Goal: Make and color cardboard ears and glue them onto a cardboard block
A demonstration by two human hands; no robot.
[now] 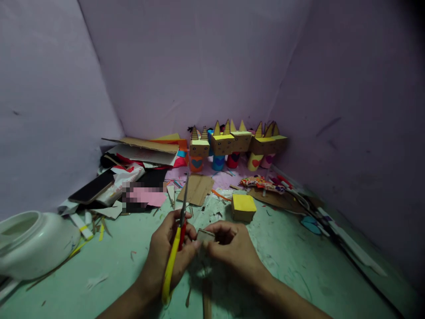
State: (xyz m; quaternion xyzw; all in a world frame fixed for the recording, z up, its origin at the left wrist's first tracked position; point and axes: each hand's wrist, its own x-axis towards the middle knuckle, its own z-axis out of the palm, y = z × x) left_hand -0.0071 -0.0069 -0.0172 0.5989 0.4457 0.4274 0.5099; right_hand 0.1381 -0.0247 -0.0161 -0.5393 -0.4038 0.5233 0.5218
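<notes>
Lilac walls (pixel 199 66) enclose a green surface (pixel 116 261), above which the left hand (pixel 160 248) and right hand (pixel 235 246) pinch a small greyish piece (pixel 205 236) between their fingers. Scissors (pixel 171 263) sit tucked against the left palm, seemingly leaving those fingertips free.

A flat, pale green work surface (pixel 113 243) is faintly scribbled on and strewn with small paper scraps (pixel 97 282). A glossy white, rounded vessel (pixel 46 248) is set at its left, and a boxy brown cardboard block with a yellow top (pixel 244 208) is placed near its middle. Toward the back, a thin pinkish-purple sheet (pixel 226 180) is spread, while a flat, rounded blue piece (pixel 311 224) is laid at the right.
</notes>
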